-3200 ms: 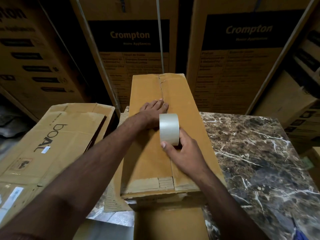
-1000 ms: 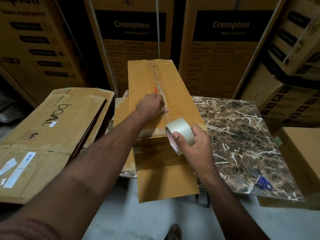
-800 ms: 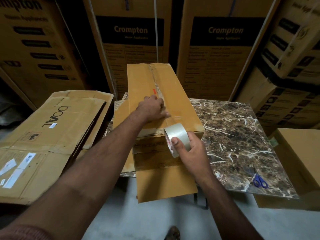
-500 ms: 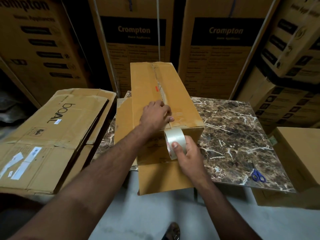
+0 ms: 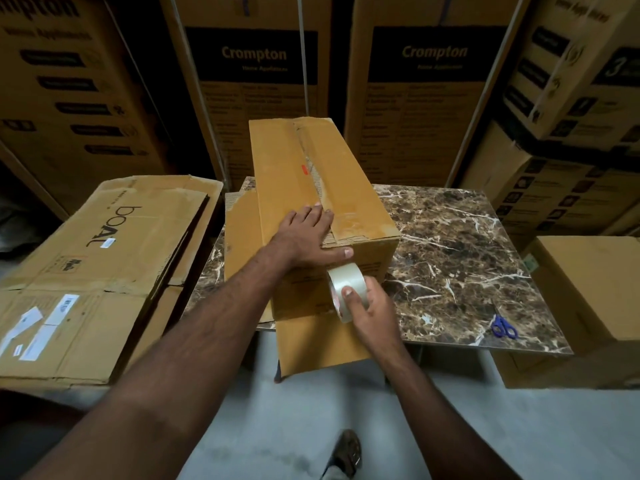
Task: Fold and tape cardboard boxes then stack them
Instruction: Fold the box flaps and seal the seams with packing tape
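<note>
Stacked cartons wall the marble table (image 5: 450, 244), and on its left part we have the cardboard box (image 5: 294, 174), its long axis running from the near edge to the far edge. Our left hand (image 5: 304, 233) presses flat on the box top beside the seam. Just right and below, our right hand (image 5: 370, 306) grips the tape roll (image 5: 343, 282) against the near face, so we judge the tape must run down that face.

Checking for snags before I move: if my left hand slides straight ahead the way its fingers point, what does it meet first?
Probably nothing solid: the left hand lies flat on the cardboard box, fingers pointing along the taped centre seam. The top looks free to the far edge, though depth is uncertain.
</note>
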`<state>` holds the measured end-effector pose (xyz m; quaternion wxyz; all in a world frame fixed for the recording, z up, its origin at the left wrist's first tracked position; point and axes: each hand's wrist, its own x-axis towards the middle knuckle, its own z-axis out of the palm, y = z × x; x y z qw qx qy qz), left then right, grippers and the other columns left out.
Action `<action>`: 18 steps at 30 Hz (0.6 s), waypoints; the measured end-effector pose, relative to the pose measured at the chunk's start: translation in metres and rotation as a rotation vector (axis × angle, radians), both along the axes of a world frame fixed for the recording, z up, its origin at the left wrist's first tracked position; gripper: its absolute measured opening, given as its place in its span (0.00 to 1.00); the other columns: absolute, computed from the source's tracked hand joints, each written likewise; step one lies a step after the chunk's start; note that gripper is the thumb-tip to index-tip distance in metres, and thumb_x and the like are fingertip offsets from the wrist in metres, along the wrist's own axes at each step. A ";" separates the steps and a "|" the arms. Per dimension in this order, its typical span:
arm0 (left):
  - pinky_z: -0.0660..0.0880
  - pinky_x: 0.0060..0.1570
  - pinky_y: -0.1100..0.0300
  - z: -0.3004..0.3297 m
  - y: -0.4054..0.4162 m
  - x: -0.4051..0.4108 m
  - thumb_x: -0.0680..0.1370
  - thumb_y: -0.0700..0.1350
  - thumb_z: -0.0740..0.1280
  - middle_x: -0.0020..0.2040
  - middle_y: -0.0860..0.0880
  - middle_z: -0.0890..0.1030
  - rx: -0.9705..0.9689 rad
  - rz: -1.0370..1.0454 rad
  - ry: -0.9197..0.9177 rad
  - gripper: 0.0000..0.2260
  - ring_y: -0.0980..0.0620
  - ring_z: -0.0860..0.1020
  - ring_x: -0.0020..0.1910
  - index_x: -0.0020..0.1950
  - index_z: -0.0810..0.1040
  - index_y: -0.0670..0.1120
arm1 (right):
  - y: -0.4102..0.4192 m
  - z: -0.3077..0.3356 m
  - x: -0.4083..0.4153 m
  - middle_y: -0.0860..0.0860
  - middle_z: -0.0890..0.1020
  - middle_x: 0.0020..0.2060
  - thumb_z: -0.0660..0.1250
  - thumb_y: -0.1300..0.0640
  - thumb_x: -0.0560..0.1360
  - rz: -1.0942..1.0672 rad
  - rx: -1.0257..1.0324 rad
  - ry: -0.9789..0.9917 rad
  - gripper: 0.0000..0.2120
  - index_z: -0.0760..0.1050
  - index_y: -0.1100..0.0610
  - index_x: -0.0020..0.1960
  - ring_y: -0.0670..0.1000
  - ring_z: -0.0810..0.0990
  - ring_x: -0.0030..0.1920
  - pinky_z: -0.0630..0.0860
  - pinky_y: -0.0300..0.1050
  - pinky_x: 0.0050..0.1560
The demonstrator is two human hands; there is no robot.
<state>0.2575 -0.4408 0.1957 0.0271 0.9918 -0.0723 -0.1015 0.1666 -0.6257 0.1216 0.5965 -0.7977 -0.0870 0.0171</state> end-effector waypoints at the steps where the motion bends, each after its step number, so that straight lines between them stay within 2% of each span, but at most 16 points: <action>1: 0.43 0.78 0.43 -0.001 0.001 -0.001 0.75 0.75 0.51 0.82 0.43 0.43 0.014 -0.007 -0.024 0.46 0.43 0.45 0.81 0.82 0.43 0.47 | 0.000 -0.005 -0.004 0.51 0.83 0.41 0.65 0.47 0.79 -0.022 -0.022 0.021 0.07 0.75 0.51 0.49 0.54 0.82 0.41 0.78 0.46 0.38; 3: 0.44 0.78 0.43 0.002 0.000 0.000 0.75 0.75 0.52 0.82 0.43 0.45 0.042 -0.008 -0.083 0.46 0.43 0.46 0.81 0.82 0.44 0.47 | 0.002 -0.010 -0.006 0.50 0.83 0.40 0.64 0.44 0.78 -0.078 -0.043 0.046 0.09 0.75 0.49 0.47 0.54 0.83 0.41 0.78 0.49 0.40; 5: 0.47 0.78 0.43 0.002 -0.005 0.001 0.77 0.72 0.53 0.82 0.43 0.48 0.068 -0.004 -0.141 0.43 0.43 0.48 0.81 0.82 0.46 0.46 | 0.007 -0.011 -0.002 0.49 0.83 0.40 0.64 0.45 0.79 -0.107 -0.039 0.067 0.08 0.75 0.48 0.47 0.53 0.82 0.42 0.78 0.49 0.42; 8: 0.50 0.78 0.44 -0.010 -0.020 -0.008 0.81 0.66 0.54 0.82 0.43 0.52 0.110 -0.019 -0.227 0.37 0.42 0.50 0.80 0.82 0.49 0.45 | 0.013 -0.016 0.005 0.49 0.81 0.41 0.65 0.52 0.82 -0.112 -0.088 0.092 0.05 0.77 0.53 0.50 0.53 0.81 0.43 0.76 0.47 0.43; 12: 0.55 0.77 0.47 -0.013 -0.023 -0.007 0.81 0.64 0.55 0.81 0.45 0.56 0.145 -0.031 -0.331 0.34 0.44 0.55 0.80 0.81 0.53 0.46 | 0.022 -0.016 0.020 0.49 0.80 0.43 0.65 0.50 0.82 -0.119 -0.204 0.111 0.11 0.77 0.58 0.55 0.52 0.79 0.44 0.72 0.45 0.42; 15: 0.61 0.74 0.46 -0.004 -0.028 0.003 0.78 0.65 0.63 0.78 0.45 0.62 0.105 0.001 -0.275 0.35 0.44 0.61 0.77 0.78 0.60 0.47 | 0.026 -0.015 0.029 0.52 0.80 0.44 0.64 0.49 0.82 -0.136 -0.275 0.145 0.12 0.75 0.58 0.55 0.52 0.78 0.42 0.70 0.44 0.38; 18: 0.66 0.70 0.44 -0.003 -0.037 0.005 0.73 0.64 0.69 0.71 0.45 0.69 0.089 0.077 -0.260 0.33 0.43 0.67 0.70 0.71 0.65 0.47 | 0.028 -0.018 0.025 0.51 0.79 0.44 0.64 0.50 0.82 -0.111 -0.330 0.165 0.11 0.74 0.58 0.56 0.48 0.76 0.39 0.68 0.43 0.34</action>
